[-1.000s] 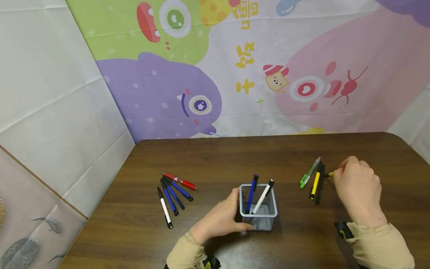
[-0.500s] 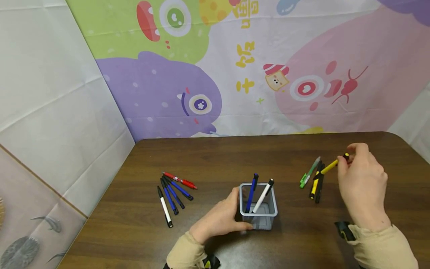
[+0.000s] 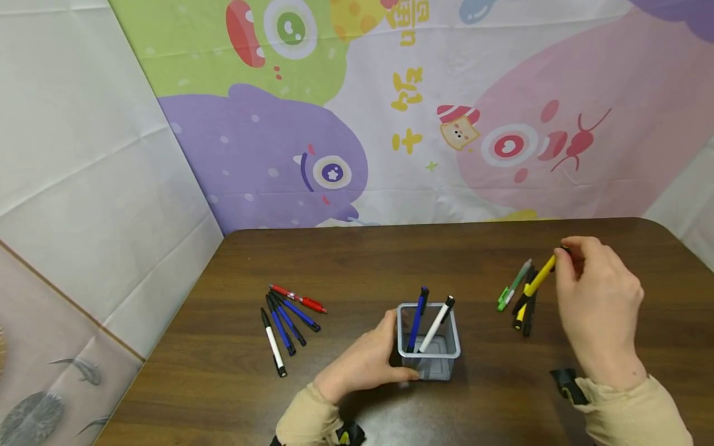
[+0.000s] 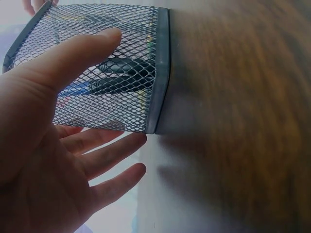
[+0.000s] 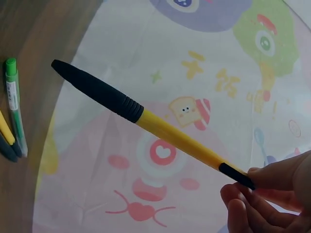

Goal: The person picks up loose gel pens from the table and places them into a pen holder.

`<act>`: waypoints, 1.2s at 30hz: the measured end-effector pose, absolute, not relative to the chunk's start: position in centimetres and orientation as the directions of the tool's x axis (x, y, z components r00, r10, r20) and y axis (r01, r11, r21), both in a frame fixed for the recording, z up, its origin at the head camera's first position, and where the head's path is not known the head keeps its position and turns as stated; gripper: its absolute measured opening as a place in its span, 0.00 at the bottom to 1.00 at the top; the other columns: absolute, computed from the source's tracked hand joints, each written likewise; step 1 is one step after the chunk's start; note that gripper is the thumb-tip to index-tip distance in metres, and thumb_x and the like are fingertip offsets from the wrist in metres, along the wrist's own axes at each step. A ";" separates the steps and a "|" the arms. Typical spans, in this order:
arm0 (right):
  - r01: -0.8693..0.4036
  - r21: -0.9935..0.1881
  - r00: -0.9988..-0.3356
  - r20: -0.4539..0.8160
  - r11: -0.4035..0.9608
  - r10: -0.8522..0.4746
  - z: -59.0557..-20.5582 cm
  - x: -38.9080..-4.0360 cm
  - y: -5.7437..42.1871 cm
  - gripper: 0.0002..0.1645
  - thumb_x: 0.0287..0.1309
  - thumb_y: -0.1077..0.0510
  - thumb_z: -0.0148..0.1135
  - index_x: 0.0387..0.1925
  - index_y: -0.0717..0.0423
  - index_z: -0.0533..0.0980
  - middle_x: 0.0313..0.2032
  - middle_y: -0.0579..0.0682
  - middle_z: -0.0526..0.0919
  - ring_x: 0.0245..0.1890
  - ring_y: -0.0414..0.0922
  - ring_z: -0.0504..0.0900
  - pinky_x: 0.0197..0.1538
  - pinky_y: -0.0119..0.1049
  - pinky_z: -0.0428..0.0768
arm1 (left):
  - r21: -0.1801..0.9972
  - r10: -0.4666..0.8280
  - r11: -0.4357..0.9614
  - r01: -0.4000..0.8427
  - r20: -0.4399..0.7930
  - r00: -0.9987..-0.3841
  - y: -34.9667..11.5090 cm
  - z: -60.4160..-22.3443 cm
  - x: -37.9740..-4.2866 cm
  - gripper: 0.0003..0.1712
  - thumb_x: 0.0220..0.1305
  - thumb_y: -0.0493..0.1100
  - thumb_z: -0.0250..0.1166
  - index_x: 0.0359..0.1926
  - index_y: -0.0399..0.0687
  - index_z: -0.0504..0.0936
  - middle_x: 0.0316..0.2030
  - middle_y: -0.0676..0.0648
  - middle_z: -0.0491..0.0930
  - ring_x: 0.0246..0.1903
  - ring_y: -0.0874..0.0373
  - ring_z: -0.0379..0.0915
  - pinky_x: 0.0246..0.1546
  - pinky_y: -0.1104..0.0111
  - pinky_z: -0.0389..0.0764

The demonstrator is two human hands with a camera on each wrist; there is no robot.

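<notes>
Left grip [image 3: 365,359], half-spread, holding grey square mesh cup [image 3: 437,370] on brown wooden tabletop [image 3: 223,402]. Right grip [image 3: 599,303], fingertips nearly together, pinching yellow-barrelled, black-tipped pen [image 5: 180,145], tip slanting down over yellow-and-black pen [image 3: 520,317], black pen [image 3: 527,322]. Green-and-clear pen [image 3: 514,287] just beside. Cartoon-printed fabric backdrop [image 3: 385,179] beyond.

The holder [image 3: 437,370] is grey, in diamond mesh, with a blue pen [image 3: 417,323] and a white-and-black pen [image 3: 435,332] inside. At two o'clock from it, the raised pen [image 3: 541,276] is yellow with black grip and clip; near that are a yellow-and-black pen [image 3: 521,317], a black pen [image 3: 528,321] and a green pen [image 3: 514,287]. Around nine lie blue-and-black pens [image 3: 289,321], another white one [image 3: 271,341] and a red pen [image 3: 298,298]. Sleeves [image 3: 636,409] are beige, the table [image 3: 223,402] brown wood grain, the backdrop [image 3: 390,201] at twelve purple, green and pink cartoons.
</notes>
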State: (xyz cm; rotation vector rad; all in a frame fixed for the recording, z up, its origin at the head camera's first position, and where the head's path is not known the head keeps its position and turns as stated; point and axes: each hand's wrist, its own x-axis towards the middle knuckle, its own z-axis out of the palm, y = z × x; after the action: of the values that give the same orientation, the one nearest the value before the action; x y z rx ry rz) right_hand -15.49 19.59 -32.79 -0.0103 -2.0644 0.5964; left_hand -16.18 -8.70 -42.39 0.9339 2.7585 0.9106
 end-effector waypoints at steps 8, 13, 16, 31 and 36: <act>-0.259 -0.416 -0.516 0.822 0.872 0.239 -32.8 -15.5 19.1 0.11 0.55 0.61 0.58 0.36 0.67 0.77 0.27 0.61 0.80 0.25 0.54 0.77 0.28 0.52 0.69 | 0.567 0.580 0.633 0.527 0.103 -0.808 -8.7 -42.4 -16.2 0.54 0.42 0.58 0.70 0.65 0.47 0.50 0.46 0.48 0.73 0.46 0.57 0.71 0.47 0.66 0.73; -0.287 -0.443 -0.516 0.819 0.849 0.253 -32.5 -15.2 18.6 0.10 0.52 0.61 0.61 0.36 0.65 0.78 0.28 0.59 0.82 0.27 0.30 0.76 0.29 0.41 0.68 | 0.572 0.580 0.634 0.521 0.094 -0.809 -8.7 -42.4 -16.2 0.55 0.42 0.59 0.70 0.65 0.47 0.50 0.46 0.48 0.73 0.46 0.57 0.71 0.46 0.66 0.73; -0.308 -0.471 -0.524 0.809 0.827 0.266 -32.2 -14.9 18.5 0.11 0.50 0.60 0.63 0.36 0.62 0.79 0.29 0.57 0.83 0.29 0.12 0.64 0.29 0.32 0.66 | 0.572 0.579 0.637 0.517 0.089 -0.811 -8.7 -42.4 -16.2 0.54 0.42 0.59 0.70 0.65 0.47 0.50 0.46 0.49 0.73 0.46 0.57 0.71 0.46 0.66 0.73; -0.386 -0.546 -0.582 0.770 0.744 0.263 -31.1 -13.6 17.3 0.11 0.50 0.59 0.64 0.36 0.58 0.81 0.30 0.53 0.84 0.28 0.15 0.69 0.30 0.10 0.64 | 0.570 0.586 0.626 0.533 0.107 -0.803 -8.7 -42.4 -16.2 0.55 0.43 0.58 0.70 0.65 0.46 0.49 0.46 0.47 0.73 0.47 0.57 0.70 0.47 0.66 0.72; -0.453 -0.510 -0.596 0.783 0.731 0.177 -31.7 -13.7 16.5 0.10 0.47 0.62 0.66 0.35 0.58 0.80 0.29 0.53 0.84 0.28 0.16 0.69 0.29 0.11 0.66 | 0.567 0.586 0.626 0.535 0.111 -0.803 -8.7 -42.4 -16.1 0.55 0.43 0.58 0.70 0.65 0.46 0.49 0.47 0.47 0.73 0.47 0.58 0.70 0.48 0.66 0.72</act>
State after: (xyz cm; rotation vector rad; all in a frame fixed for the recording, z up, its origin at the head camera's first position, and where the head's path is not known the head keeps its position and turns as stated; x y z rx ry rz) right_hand -13.69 16.48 -31.65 0.2097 -2.0329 0.8864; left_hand -16.11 -8.71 -42.37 0.9523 2.7559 0.9189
